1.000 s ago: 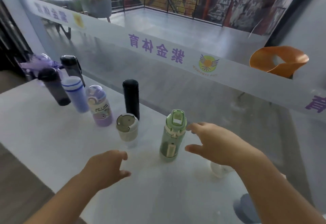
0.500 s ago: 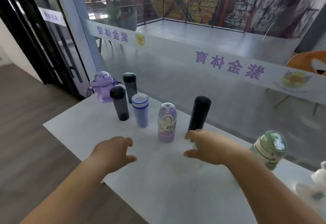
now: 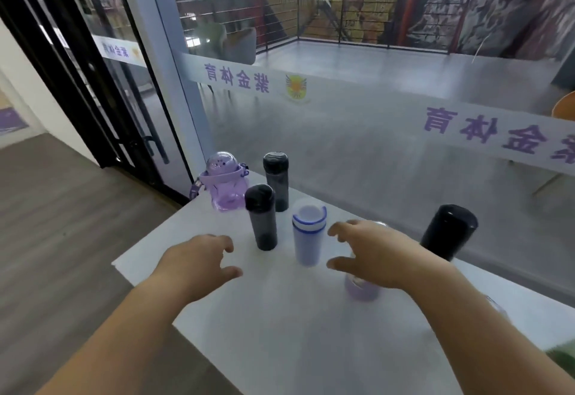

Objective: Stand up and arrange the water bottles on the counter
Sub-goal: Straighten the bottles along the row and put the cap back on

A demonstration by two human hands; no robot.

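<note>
Several bottles stand upright on the white counter (image 3: 280, 341). A purple dome-lid bottle (image 3: 222, 184) and a dark smoky bottle (image 3: 277, 184) are at the far left corner. In front of them stand a dark bottle (image 3: 262, 217) and a pale blue bottle (image 3: 308, 236). A black flask (image 3: 448, 233) stands to the right. My right hand (image 3: 373, 254) hovers with spread fingers just right of the pale blue bottle, hiding most of a lilac bottle (image 3: 361, 290). My left hand (image 3: 199, 264) floats over the counter's left part, fingers loosely curved, holding nothing.
A glass wall with a purple-lettered strip (image 3: 485, 133) runs along the counter's far edge. The counter's left edge drops to a wood floor (image 3: 62, 239). A black-framed glass door (image 3: 102, 90) stands at the left. A green bottle's edge (image 3: 564, 354) shows at the lower right.
My view has swung left, so the left group of bottles is now central and the green bottle has slid almost out of frame. Both hands moved left toward the pale blue bottle.
</note>
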